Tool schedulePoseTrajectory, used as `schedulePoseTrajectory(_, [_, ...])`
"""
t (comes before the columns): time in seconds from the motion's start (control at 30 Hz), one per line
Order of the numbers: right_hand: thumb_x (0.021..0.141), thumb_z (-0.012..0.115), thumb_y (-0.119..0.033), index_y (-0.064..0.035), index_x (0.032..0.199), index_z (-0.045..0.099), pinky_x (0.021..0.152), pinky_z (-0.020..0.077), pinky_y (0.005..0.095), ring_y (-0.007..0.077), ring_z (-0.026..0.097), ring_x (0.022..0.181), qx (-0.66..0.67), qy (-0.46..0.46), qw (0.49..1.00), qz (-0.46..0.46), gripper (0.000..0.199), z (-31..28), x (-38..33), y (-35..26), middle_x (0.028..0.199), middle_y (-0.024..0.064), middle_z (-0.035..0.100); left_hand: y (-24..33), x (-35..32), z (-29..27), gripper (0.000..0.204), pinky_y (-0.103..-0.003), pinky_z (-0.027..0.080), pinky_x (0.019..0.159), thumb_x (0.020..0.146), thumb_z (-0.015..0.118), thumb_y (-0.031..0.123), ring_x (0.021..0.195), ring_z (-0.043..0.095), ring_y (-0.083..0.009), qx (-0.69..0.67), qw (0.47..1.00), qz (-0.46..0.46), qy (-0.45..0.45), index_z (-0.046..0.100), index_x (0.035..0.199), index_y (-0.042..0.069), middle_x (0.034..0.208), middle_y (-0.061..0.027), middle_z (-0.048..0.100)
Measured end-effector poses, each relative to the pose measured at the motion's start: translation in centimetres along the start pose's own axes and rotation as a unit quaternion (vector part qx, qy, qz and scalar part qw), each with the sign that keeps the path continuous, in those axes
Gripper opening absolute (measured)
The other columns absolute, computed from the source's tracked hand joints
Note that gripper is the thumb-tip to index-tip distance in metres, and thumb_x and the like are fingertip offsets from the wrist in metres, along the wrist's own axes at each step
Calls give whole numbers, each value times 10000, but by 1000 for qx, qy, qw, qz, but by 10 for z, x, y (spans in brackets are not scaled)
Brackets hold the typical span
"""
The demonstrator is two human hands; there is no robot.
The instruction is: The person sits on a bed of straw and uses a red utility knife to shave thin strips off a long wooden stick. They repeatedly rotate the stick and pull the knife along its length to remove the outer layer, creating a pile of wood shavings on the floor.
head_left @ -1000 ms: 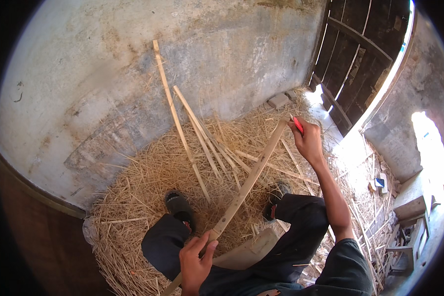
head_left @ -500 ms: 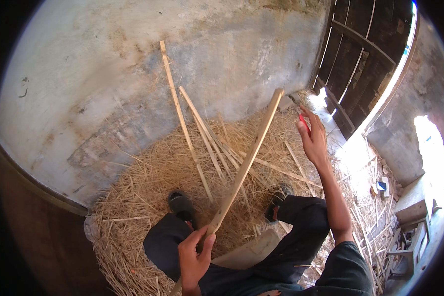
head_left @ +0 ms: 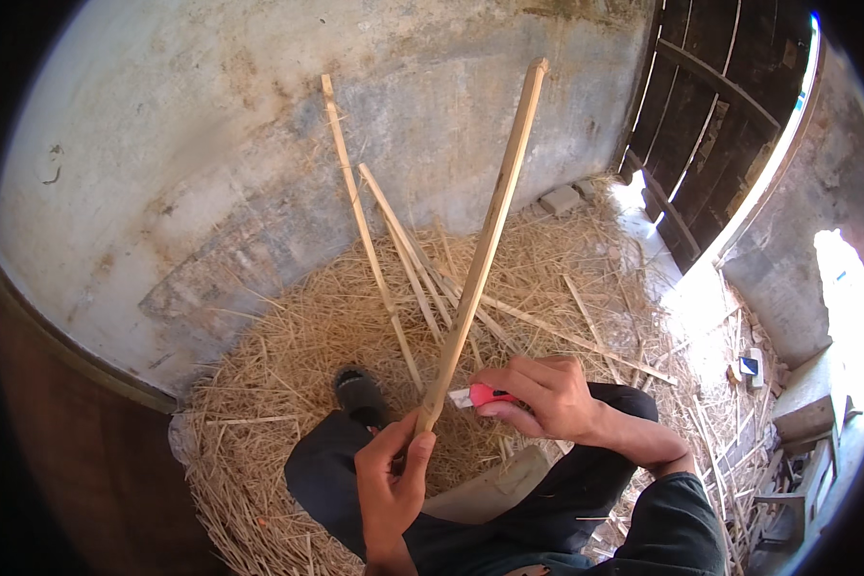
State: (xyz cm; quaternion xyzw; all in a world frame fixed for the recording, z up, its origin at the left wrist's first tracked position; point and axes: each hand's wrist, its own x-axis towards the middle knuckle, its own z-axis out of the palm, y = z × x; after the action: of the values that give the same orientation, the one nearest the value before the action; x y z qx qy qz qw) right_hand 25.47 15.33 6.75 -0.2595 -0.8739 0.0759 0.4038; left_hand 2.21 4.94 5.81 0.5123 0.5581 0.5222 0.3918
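Observation:
A long pale wooden strip (head_left: 488, 230) slants up and away from my lap, its far end high in front of the wall. My left hand (head_left: 395, 470) is closed round its lower part, thumb along the near side. My right hand (head_left: 547, 398) grips a red utility knife (head_left: 491, 395). Its short light blade points left and lies close beside the strip, just above my left hand; whether blade and wood touch, I cannot tell. Part of the handle is hidden in my fingers.
Several wooden strips (head_left: 362, 216) lean on the stained wall (head_left: 259, 144) or lie across shavings (head_left: 288, 346) covering the floor. A dark shoe (head_left: 360, 396) shows beside my left leg. On the right are a plank door (head_left: 710, 106), a small blue-and-white object (head_left: 750, 366) and wooden framing (head_left: 797, 480).
My right hand has come down and left with the utility knife, from out beside the strip to close against it. The strip's far end has risen.

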Motion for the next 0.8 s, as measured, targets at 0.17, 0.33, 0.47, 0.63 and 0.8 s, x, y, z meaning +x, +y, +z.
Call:
schedulePoseTrajectory(0.17, [900,837,-334,-93,1197,746,515,521,365,222,645,567,-8,-4,1000,-4,393,0,1,-3,769,18,602,12,0,10,310,-227,368,569,994,783,69,673,493,-30,-9,1000,8,9,736,1266,-71,813,-12,644])
schedulePoseTrajectory(0.33, [891,844,-338,-94,1192,750,501,511,361,220,641,557,-6,-3,1000,0,399,-1,1,-2,760,15,594,8,2,15,345,-265,447,600,949,833,77,683,569,-89,57,996,67,29,733,1235,-86,816,-82,670])
schedulePoseTrajectory(0.47, [887,848,-341,-94,1186,752,493,506,359,220,642,554,-4,-6,1000,0,400,-3,1,1,757,13,601,11,4,17,351,-301,492,632,937,845,89,690,625,-163,91,992,86,32,734,1217,-91,834,-133,691])
schedulePoseTrajectory(0.63, [887,848,-348,-103,1172,765,485,503,355,215,645,553,-13,2,1000,11,385,-4,1,0,757,13,618,11,3,21,338,-313,494,631,937,845,96,683,636,-186,89,992,86,38,742,1192,-100,823,-139,700])
schedulePoseTrajectory(0.8, [885,850,-352,-119,1156,778,480,498,349,203,641,545,-30,8,999,24,364,-6,1,0,757,10,633,7,3,24,301,-247,313,549,978,791,60,649,434,-30,79,990,111,45,745,1236,-89,738,11,548])
